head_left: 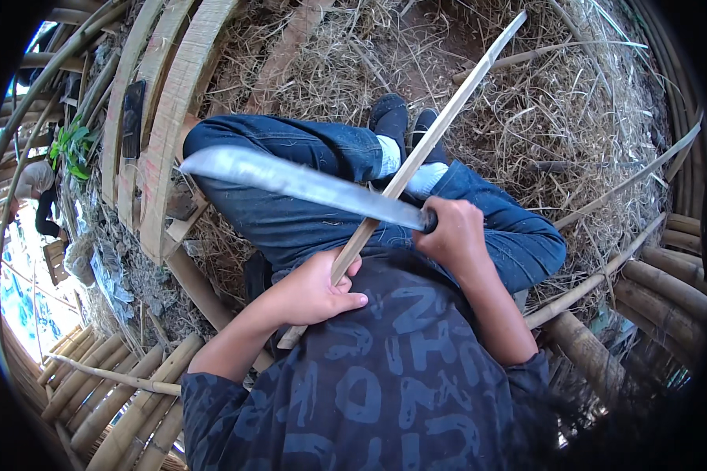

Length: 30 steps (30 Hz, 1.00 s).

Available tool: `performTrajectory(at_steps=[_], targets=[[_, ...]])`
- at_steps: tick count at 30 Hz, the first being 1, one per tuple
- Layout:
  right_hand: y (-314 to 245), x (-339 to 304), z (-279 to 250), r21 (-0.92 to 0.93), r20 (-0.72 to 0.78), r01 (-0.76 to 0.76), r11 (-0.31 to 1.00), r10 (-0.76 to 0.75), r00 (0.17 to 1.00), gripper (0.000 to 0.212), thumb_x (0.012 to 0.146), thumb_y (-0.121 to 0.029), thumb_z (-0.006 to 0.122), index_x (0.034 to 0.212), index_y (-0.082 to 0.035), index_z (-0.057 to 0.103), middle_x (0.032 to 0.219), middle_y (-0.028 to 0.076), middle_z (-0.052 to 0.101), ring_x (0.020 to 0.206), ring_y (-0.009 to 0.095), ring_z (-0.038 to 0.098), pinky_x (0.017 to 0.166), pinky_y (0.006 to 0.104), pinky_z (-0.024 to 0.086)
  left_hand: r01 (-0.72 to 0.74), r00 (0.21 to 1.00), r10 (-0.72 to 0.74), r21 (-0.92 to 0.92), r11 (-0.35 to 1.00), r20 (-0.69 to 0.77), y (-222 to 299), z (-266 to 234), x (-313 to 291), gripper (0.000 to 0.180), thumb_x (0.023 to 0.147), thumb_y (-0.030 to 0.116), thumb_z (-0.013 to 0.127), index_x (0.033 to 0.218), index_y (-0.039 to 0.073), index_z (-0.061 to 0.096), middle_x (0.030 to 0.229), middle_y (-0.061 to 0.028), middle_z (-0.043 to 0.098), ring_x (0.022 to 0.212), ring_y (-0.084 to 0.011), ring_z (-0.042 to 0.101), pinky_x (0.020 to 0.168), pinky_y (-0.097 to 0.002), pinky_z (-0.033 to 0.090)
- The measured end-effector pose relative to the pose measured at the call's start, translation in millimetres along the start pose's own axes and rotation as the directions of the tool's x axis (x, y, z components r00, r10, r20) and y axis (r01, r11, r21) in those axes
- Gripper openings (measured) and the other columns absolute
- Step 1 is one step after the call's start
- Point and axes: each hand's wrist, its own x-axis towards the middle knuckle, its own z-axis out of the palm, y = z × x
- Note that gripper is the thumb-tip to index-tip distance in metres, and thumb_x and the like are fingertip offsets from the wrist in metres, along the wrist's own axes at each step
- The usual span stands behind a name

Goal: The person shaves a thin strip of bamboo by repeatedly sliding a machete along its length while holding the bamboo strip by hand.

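Observation:
My right hand (454, 229) is closed round the dark handle of a machete (291, 184). Its broad grey blade points left across my lap, slightly blurred, and crosses over a long, narrow bamboo strip (440, 135). Near my belly, my left hand (314, 289) grips the strip close to its lower end, with the thumb stretched out to the right. From there the strip slants up and away to the right, past my shoes, its far tip over the straw. Whether the blade touches the strip, I cannot tell.
Upright wooden boards (182, 102) stand left of my knee, with a dark flat block (133, 118) against them. Straw (518, 118) covers the ground ahead. Bamboo poles (664, 290) lie on the right, more at lower left. Another person (35, 182) is at far left.

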Motion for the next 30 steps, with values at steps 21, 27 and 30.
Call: performTrajectory(at_steps=[21, 27, 30], targets=[[76, 38, 6, 0.093, -0.139, -0.368, 0.925, 0.378, 0.915, 0.031, 0.075, -0.027, 0.066, 0.087, 0.001, 0.070, 0.082, 0.027, 0.068, 0.083, 0.043, 0.067, 0.080, 0.0491, 0.053, -0.062, 0.998, 0.060, 0.052, 0.997, 0.031, -16, -8, 17, 0.036, 0.082, 0.009, 0.076, 0.086, 0.011, 0.040, 0.063, 0.0096, 0.040, 0.057, -0.0008, 0.036, 0.051, -0.0214, 0.032], [-1, 2, 14, 0.046, 0.093, 0.030, 0.998, -0.034, 0.995, 0.026, 0.064, -0.027, 0.071, 0.080, -0.007, 0.071, 0.074, 0.019, 0.068, 0.075, 0.037, 0.068, 0.074, 0.0452, 0.055, -0.042, 0.998, 0.049, 0.146, 0.988, -0.041, -22, -12, 24, 0.035, 0.081, 0.012, 0.077, 0.086, 0.010, 0.042, 0.064, 0.0081, 0.042, 0.059, -0.0030, 0.039, 0.053, -0.0225, 0.034], [7, 20, 17, 0.047, 0.060, 0.078, 0.996, -0.081, 0.995, 0.025, 0.063, -0.027, 0.071, 0.079, -0.007, 0.071, 0.074, 0.018, 0.068, 0.074, 0.036, 0.068, 0.073, 0.0450, 0.055, -0.057, 0.991, 0.083, 0.231, 0.971, -0.108, -22, -13, 20, 0.035, 0.079, 0.015, 0.079, 0.088, 0.008, 0.045, 0.068, 0.0060, 0.044, 0.062, -0.0043, 0.041, 0.055, -0.0238, 0.036]])
